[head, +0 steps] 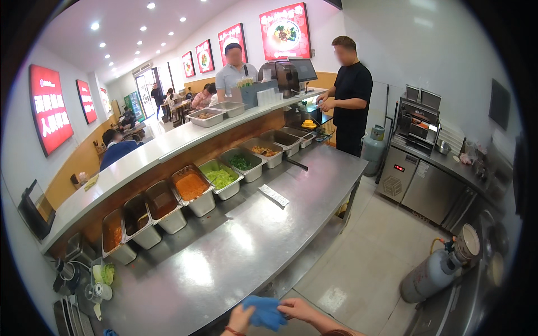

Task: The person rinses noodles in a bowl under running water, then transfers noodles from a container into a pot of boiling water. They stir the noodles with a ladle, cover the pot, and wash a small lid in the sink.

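Low in the head view, a bunched blue cloth or glove (264,313) hangs between my hands, over the near edge of the steel table. My left hand (240,318) grips its left side, and a red band circles that wrist. My right hand (295,309) pinches its right edge between thumb and fingers. Beyond them stretches the stainless steel table (227,260), with a paper slip (274,195) bearing print lying on it. Steel food pans line its far side, among them one with orange-red sauce (191,187), one with chopped light greens (219,177) and one with dark greens (240,161).
A white counter ledge (138,168) runs above the pans. A person in black (351,92) stands at the table's far right end; another person (236,71) stands behind the ledge. Gas cylinders (428,275) stand on the right. Cabbage (108,274) and containers sit at the left end.
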